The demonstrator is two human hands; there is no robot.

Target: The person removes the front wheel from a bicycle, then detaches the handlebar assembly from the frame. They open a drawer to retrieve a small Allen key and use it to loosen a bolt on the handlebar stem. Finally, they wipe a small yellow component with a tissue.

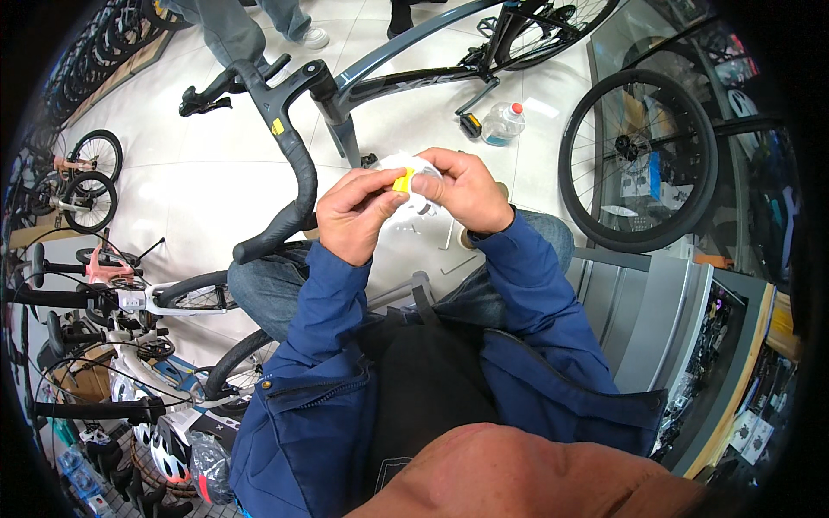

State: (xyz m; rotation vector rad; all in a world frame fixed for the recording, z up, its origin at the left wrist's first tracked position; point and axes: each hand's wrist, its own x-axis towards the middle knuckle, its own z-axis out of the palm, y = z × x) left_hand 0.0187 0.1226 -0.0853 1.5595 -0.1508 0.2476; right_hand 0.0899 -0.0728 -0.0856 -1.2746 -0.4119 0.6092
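Note:
A small yellow piece [402, 181] sits pinched between my two hands; its exact kind is too small to tell. My left hand [352, 214] grips it with thumb and fingers from the left. From the other side my right hand [466, 192] is closed, its thumb pressed against the yellow piece. Crumpled white, see-through plastic [421, 164] shows behind and around the fingers. Just beyond my hands stands a dark grey road bicycle frame [406, 39] without its front wheel, its black drop handlebar [298, 164] curving close to my left hand.
A loose bicycle wheel [566, 164] leans against the glass cabinet at right. A clear bottle with a red cap [503, 125] stands near the pedal [470, 125]. Hex keys [458, 264] lie on the floor below my hands. Several bicycles and helmets [170, 455] crowd the left.

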